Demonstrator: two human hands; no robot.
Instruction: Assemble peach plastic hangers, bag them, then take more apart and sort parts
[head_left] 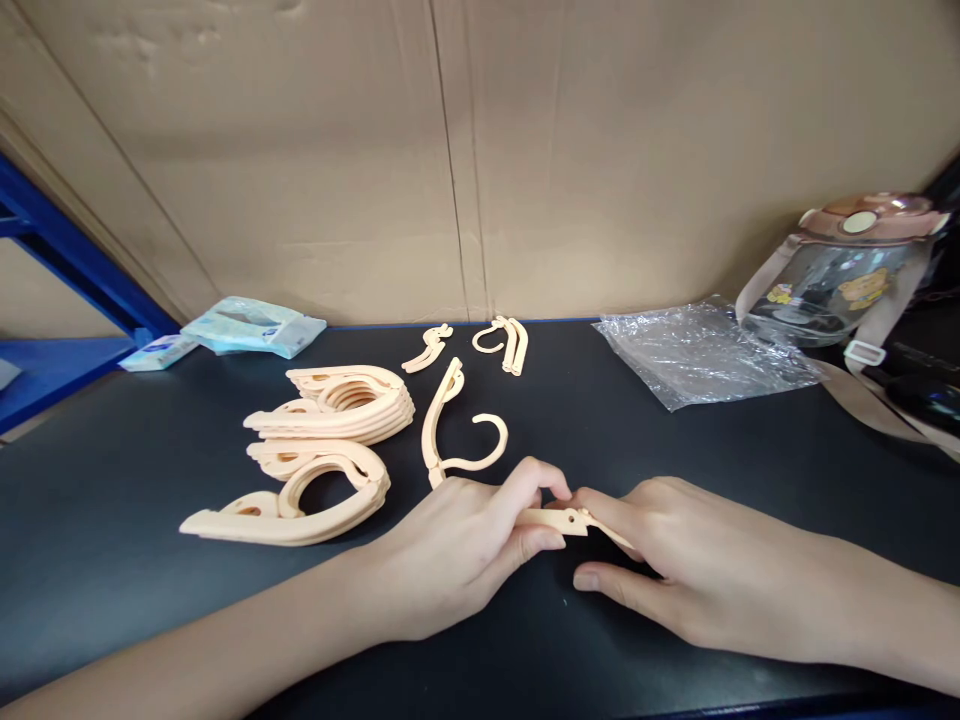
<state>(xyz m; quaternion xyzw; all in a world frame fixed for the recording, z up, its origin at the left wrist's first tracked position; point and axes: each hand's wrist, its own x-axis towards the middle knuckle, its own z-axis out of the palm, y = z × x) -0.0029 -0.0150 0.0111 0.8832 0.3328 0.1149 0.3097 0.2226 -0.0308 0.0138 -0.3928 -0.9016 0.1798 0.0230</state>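
the person's left hand [450, 550] and right hand [675, 570] meet low on the dark bench [112, 520], and both pinch one folding plastic hanger [559, 520], a thin beige piece that lies flat between them at the near middle of the bench. the fingers of the left hand are closed around its left end, thumb below and index on top; the fingers of the right hand cover its right end, the thumb spread out on the bench, so most of the arm there is hidden. the curved hook [480, 445] and a raised arm [439, 420] of the same colour rise just behind the left hand and seem to belong to this hanger, but the joint is covered. the piece looks light and rather stiff, of smooth moulded plastic, so it will probably slide easily on the bench and may bend a little at the thin arms; the hinge near the small hole seems the weak point. a good hold is likely on the flat arms close to the hinge, not on the thin hook. to the left lies a stack of folded hangers [330, 420], and further back two loose hanger parts [429, 350] [506, 343]. a clear plastic bag [697, 355], a water bottle with strap [847, 270] and a pack of tissues [251, 325] rest at the edges.
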